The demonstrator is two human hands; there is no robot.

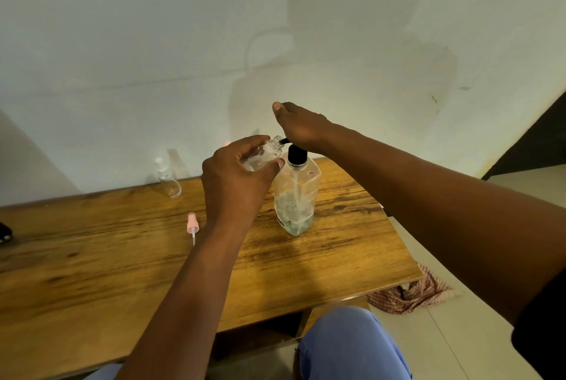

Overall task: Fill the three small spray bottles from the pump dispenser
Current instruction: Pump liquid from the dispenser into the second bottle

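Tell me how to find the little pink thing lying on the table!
Start at the big wooden table and find the tall clear pump dispenser with the black top. Look to its left, past the person's left forearm, toward the front of the table. There lies the pink spray cap, flat on the wood with a thin white tube sticking out, the only pink thing on the wood.

One camera only, on my head, looking forward and down from just above the table (92, 272). Wide-angle, so edges bend. My forearms run in from the bottom, hands near mid-frame and close. The wall (153, 27) fills the upper half, floor (444, 333) at lower right, my knee (352, 346) at bottom.
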